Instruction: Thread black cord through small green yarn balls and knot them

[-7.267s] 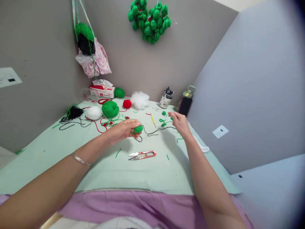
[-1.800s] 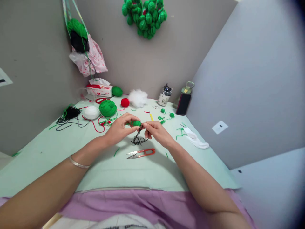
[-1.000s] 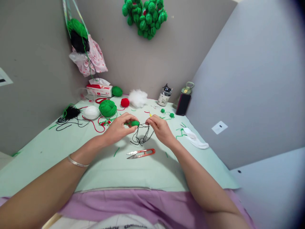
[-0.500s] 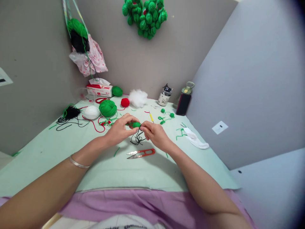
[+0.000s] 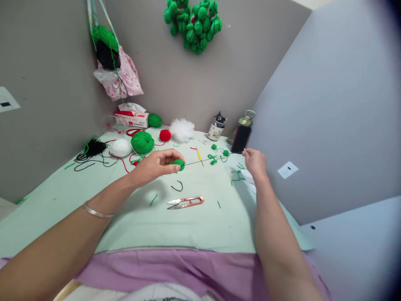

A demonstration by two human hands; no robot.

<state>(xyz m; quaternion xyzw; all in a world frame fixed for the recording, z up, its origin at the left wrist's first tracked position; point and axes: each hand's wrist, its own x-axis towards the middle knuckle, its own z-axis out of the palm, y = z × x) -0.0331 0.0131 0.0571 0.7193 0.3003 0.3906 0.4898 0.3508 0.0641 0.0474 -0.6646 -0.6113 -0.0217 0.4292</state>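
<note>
My left hand (image 5: 158, 164) is closed on a small green crocheted ball (image 5: 179, 164), held above the pale green table cover (image 5: 140, 217). My right hand (image 5: 255, 162) is out to the right, its fingers pinched on a thin needle (image 5: 244, 149). A black thread (image 5: 213, 159) runs taut from the ball to that hand. A short loose end of black thread (image 5: 178, 187) lies on the cover under the ball. Red-handled thread snips (image 5: 187, 202) lie just nearer me.
At the back lie a green yarn ball (image 5: 143, 142), white yarn (image 5: 121, 147), red yarn (image 5: 165, 135), white stuffing (image 5: 182, 130), black yarn (image 5: 94, 147), a tissue box (image 5: 132, 118), a jar (image 5: 216, 129) and a dark phone (image 5: 239, 139). Green crocheted pieces (image 5: 192, 25) hang on the wall.
My right hand has swung out to the right, away from the ball, drawing the black thread straight and taut. My left hand has kept hold of the ball.
</note>
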